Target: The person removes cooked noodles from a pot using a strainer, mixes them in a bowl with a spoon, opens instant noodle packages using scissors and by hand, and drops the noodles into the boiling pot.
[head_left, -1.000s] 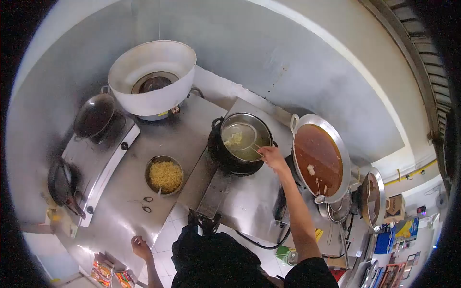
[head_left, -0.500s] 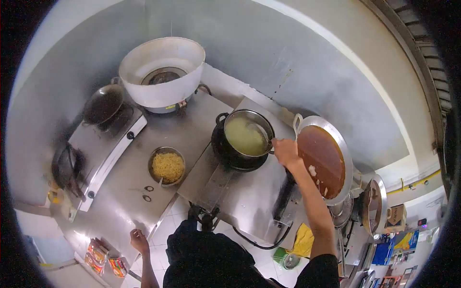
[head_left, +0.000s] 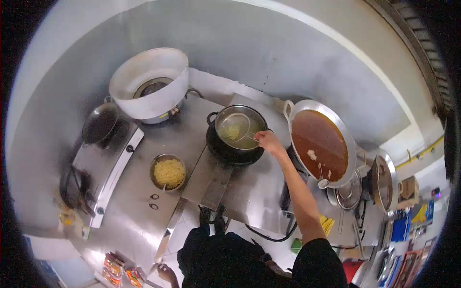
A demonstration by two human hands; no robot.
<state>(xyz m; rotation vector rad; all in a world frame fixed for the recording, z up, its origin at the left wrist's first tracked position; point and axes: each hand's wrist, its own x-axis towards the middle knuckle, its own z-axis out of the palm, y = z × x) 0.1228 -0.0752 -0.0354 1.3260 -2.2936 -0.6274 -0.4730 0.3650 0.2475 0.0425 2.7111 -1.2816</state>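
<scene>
Facing a steel table (head_left: 144,182), you have one black pot (head_left: 234,157) in the middle and one strainer (head_left: 236,124) inside its mouth. One pale yellow clump (head_left: 232,133) sits in the strainer. One bowl (head_left: 154,180) of yellow food (head_left: 169,174) is left of the pot. Two pans of red-brown soup are on the right: one big pan (head_left: 352,158), and one smaller pan (head_left: 390,173) farther right. One big white ring (head_left: 151,103) stands at the far left.

Your right hand (head_left: 267,140) is at the pot's right side, fingers closed together, pinching the strainer's thin handle. Your left hand (head_left: 166,273) is low, by the table's near edge, right of some bright packs (head_left: 114,268). I cannot tell how far open it is.
</scene>
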